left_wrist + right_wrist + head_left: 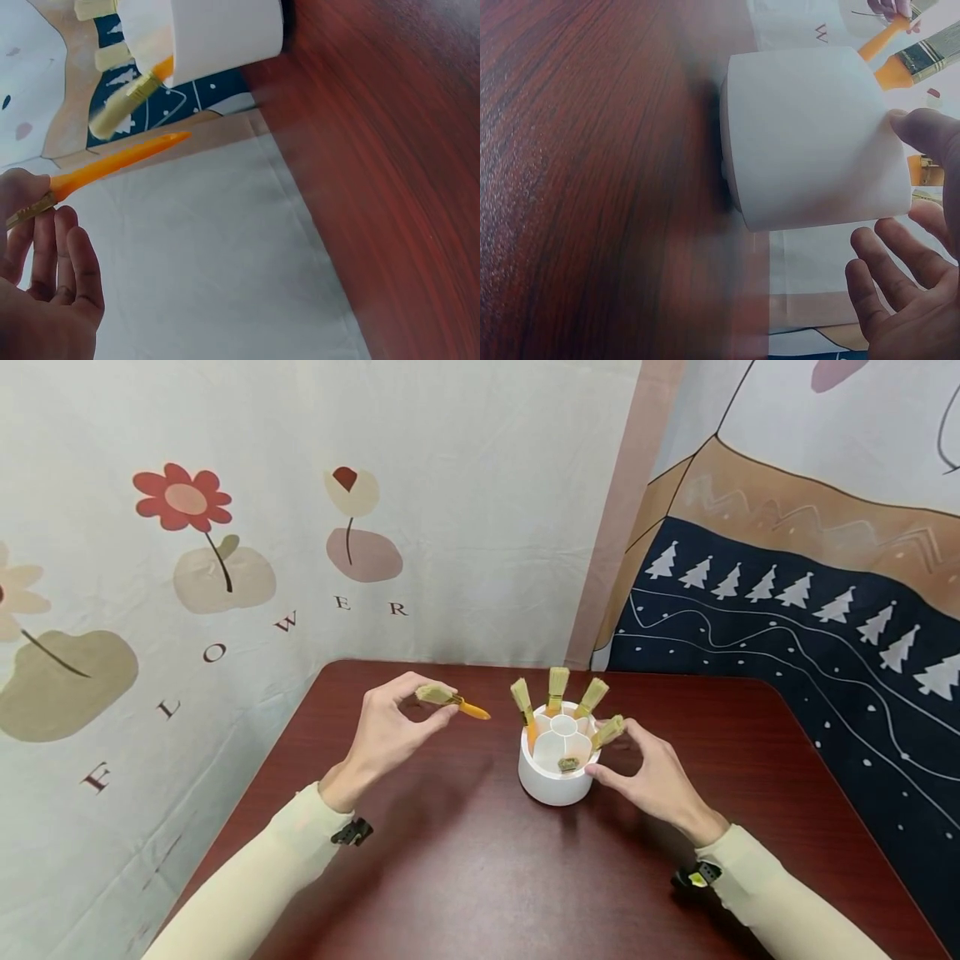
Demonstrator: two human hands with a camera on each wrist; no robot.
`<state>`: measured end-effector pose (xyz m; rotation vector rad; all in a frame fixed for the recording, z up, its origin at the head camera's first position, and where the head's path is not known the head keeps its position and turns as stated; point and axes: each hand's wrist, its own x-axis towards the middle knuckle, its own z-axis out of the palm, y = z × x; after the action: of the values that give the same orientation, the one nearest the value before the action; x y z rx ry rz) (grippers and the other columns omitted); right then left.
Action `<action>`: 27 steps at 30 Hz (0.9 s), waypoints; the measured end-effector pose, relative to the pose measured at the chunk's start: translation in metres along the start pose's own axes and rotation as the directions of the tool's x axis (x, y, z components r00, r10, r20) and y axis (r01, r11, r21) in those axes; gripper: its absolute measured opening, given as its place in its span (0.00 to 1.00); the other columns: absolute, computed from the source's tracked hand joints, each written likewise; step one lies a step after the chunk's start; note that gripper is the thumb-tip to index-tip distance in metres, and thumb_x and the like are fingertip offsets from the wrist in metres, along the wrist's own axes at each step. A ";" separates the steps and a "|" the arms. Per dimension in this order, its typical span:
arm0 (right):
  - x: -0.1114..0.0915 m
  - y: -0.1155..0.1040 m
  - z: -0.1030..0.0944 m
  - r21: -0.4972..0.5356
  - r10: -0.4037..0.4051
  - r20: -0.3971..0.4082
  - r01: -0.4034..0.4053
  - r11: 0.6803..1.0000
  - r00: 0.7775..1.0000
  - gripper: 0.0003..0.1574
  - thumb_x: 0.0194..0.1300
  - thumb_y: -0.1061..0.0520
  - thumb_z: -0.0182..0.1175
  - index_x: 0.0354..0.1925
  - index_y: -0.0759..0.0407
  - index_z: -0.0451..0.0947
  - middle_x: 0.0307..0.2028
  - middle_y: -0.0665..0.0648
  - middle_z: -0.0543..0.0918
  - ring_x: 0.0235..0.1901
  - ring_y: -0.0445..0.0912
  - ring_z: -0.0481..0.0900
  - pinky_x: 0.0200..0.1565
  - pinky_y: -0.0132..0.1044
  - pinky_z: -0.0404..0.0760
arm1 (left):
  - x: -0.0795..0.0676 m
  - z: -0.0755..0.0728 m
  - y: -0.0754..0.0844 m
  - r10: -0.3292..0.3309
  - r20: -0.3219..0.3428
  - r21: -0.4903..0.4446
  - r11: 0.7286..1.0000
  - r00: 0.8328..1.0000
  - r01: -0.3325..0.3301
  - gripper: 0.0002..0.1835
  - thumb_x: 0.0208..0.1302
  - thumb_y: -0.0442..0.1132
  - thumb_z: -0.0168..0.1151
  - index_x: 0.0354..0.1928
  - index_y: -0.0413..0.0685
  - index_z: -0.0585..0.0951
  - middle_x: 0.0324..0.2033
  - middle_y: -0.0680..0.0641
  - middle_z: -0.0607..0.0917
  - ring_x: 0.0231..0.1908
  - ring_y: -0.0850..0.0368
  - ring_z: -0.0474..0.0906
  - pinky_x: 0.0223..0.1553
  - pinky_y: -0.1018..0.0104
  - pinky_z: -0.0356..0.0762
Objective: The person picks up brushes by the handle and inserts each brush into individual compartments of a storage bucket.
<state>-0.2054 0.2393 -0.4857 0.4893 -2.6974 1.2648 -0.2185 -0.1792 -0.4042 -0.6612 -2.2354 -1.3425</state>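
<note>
My left hand (392, 727) pinches a paintbrush (474, 710) between thumb and fingers, left of the holder. Its pale bristles point left and its orange handle (120, 160) points right. A white round brush holder (551, 787) with petal-shaped compartments stands on the table. Several brushes lean in it with bristles up, such as the back brush (558, 685) and the right brush (607, 731). A small bristle tuft (568, 764) shows low in a front compartment. My right hand (660, 774) grips the holder's right rim with thumb and forefinger; the other fingers spread free in the right wrist view.
The dark red-brown wooden table (480, 893) has rounded back corners. Behind it hangs a pale cloth (480, 527) with flower prints and letters. A navy cloth (750, 677) with white trees hangs at the right. Both wrists wear black straps.
</note>
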 end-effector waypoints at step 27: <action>-0.002 -0.004 0.003 0.017 0.016 -0.010 -0.015 1.000 1.000 0.40 0.70 0.40 0.86 0.71 0.47 0.79 0.66 0.56 0.90 0.64 0.59 0.93 0.67 0.66 0.92 | -0.006 0.018 0.029 0.134 0.065 -0.047 0.990 0.989 -0.131 0.18 0.64 0.29 0.87 0.50 0.57 0.96 0.44 0.57 0.97 0.44 0.62 0.94 0.50 0.66 0.89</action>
<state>-0.2023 0.2349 -0.4848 0.4639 -2.6897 1.2922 -0.1985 -0.1518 -0.3958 -0.8666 -2.1781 -1.3229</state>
